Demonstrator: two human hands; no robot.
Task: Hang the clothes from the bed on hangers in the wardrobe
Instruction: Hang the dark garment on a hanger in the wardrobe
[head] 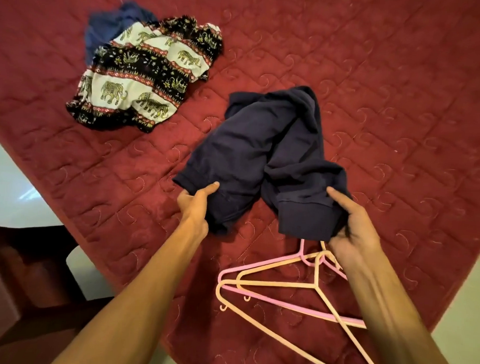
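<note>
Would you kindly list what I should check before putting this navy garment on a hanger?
1. Left hand grips navy garment: ok.
2. Right hand grips its ribbed hem: ok.
3. Garment spread out: not ok, bunched.
4. Hangers near on the bed: ok.
5. Hangers separated: not ok, they overlap.
6. Wardrobe ready: cannot tell, not in view.

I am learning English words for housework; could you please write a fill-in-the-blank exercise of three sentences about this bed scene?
1. The left hand and the right hand grip one dark navy cloth garment over the ____ quilted bedspread.
2. The black-and-white patterned cloth is printed with ____.
3. The pink and cream plastic hangers lie nearest the ____ hand.
Missing words: red; elephants; right.
</note>
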